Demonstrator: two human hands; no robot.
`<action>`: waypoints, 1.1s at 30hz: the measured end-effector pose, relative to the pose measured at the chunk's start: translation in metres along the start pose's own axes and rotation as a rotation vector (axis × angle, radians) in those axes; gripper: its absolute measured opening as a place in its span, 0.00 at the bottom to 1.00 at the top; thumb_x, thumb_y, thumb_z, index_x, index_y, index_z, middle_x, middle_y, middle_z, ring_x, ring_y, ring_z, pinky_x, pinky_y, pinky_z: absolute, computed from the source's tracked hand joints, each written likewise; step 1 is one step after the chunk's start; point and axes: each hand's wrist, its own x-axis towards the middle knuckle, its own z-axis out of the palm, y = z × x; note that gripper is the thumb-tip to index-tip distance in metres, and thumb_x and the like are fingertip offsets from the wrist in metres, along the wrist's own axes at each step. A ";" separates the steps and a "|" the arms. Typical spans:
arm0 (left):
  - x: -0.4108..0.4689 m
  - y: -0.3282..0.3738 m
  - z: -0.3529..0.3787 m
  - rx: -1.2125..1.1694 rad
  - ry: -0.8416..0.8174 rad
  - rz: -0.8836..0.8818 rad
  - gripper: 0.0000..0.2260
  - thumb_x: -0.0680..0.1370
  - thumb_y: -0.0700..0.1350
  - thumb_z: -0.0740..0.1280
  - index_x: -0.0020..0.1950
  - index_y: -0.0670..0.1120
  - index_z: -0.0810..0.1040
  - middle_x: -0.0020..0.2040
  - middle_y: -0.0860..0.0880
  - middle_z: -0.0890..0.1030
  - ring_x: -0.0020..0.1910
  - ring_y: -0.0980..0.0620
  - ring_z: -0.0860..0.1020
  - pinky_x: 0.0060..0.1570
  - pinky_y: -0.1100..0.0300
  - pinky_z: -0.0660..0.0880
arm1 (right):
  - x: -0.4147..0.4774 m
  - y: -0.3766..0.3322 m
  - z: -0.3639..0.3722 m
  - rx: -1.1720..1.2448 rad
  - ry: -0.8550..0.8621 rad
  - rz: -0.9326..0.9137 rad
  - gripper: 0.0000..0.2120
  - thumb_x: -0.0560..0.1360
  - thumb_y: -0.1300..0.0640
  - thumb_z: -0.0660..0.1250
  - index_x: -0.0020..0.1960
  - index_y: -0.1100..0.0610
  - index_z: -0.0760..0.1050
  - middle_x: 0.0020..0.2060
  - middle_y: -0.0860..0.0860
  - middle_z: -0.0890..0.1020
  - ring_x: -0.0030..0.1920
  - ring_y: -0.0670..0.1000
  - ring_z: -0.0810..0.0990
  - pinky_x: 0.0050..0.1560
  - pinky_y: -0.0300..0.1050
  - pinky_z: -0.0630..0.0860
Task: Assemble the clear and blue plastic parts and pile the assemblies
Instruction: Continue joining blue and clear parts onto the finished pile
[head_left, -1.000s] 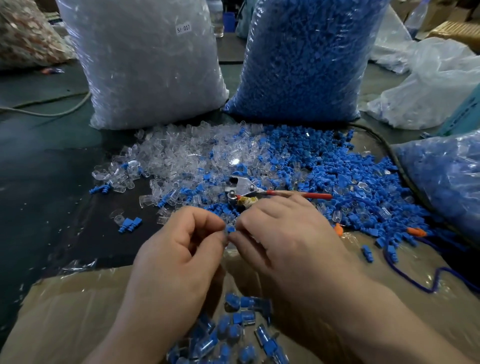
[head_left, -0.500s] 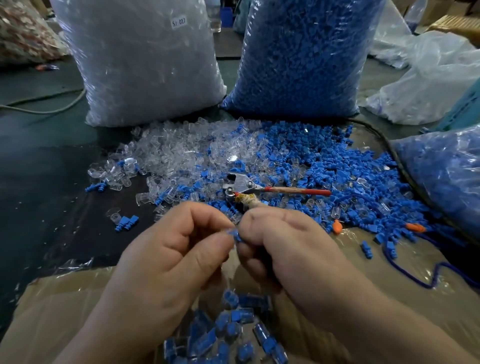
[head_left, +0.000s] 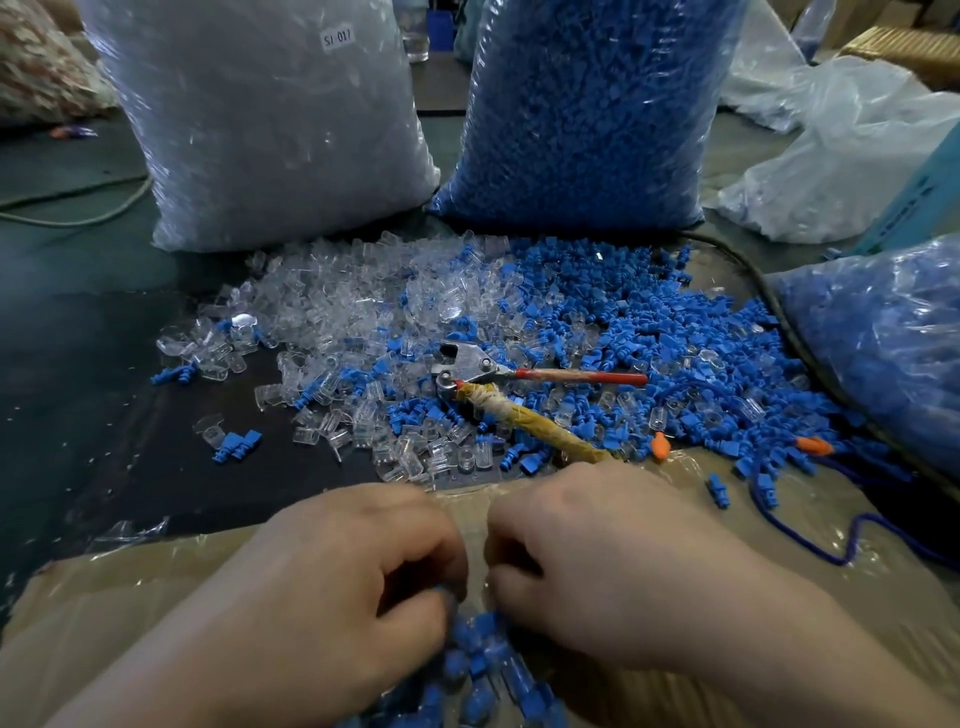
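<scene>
The pliers (head_left: 467, 366) lie in the middle of the table (head_left: 78, 374), head to the left, with one handle red and the other wrapped in yellowish tape. Beyond and left of the pliers spreads the loose heap of clear parts (head_left: 363, 296). Beyond and right of them the blue parts (head_left: 665, 332) lie thick, and the two heaps mix around the tool's head.

Behind the pliers a bag of clear parts (head_left: 270, 124) and a bag of blue parts (head_left: 587, 104) stand just beside each other, walling off the far side. To the right of the pliers a third bag (head_left: 893, 343) leans in, and a black cable (head_left: 748, 275) follows the edge of the blue heap there. To the left of the pliers the dark table top shows as a broad stretch, dotted with a few stray pieces.

On the near side of the pliers lies a cardboard sheet (head_left: 805, 597) under clear film. Its far edge meets the tip of the taped handle, and a blue cord (head_left: 810, 540) loops over its right part.

Above this sheet the left hand (head_left: 332, 597) and right hand (head_left: 597, 571) hover knuckles up, with a narrow gap between them and their fingers curled downward. Under that gap, at the frame's near edge, sits the pile of assemblies (head_left: 488, 665). The left fingertips reach its top pieces. The fingertips are hidden, so I cannot tell whether either hand grips a piece.
</scene>
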 end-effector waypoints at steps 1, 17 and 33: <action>0.000 0.001 -0.001 -0.012 -0.010 0.009 0.11 0.68 0.61 0.62 0.48 0.64 0.77 0.47 0.63 0.78 0.45 0.63 0.78 0.43 0.63 0.76 | 0.000 -0.001 0.000 0.005 -0.004 -0.005 0.10 0.76 0.43 0.60 0.43 0.49 0.72 0.36 0.45 0.76 0.37 0.48 0.75 0.38 0.46 0.74; 0.006 -0.052 -0.002 0.370 0.474 -0.714 0.18 0.76 0.55 0.71 0.65 0.52 0.80 0.56 0.48 0.73 0.52 0.43 0.77 0.45 0.52 0.73 | 0.040 0.007 0.024 -0.141 0.402 0.162 0.22 0.78 0.34 0.55 0.65 0.46 0.64 0.47 0.46 0.79 0.42 0.55 0.80 0.25 0.42 0.54; 0.015 -0.028 0.010 0.069 0.564 -0.404 0.02 0.78 0.52 0.68 0.46 0.58 0.76 0.44 0.59 0.77 0.40 0.62 0.74 0.37 0.68 0.65 | 0.046 0.017 0.033 0.101 0.508 0.062 0.09 0.80 0.41 0.60 0.48 0.46 0.65 0.34 0.42 0.74 0.33 0.49 0.74 0.32 0.47 0.67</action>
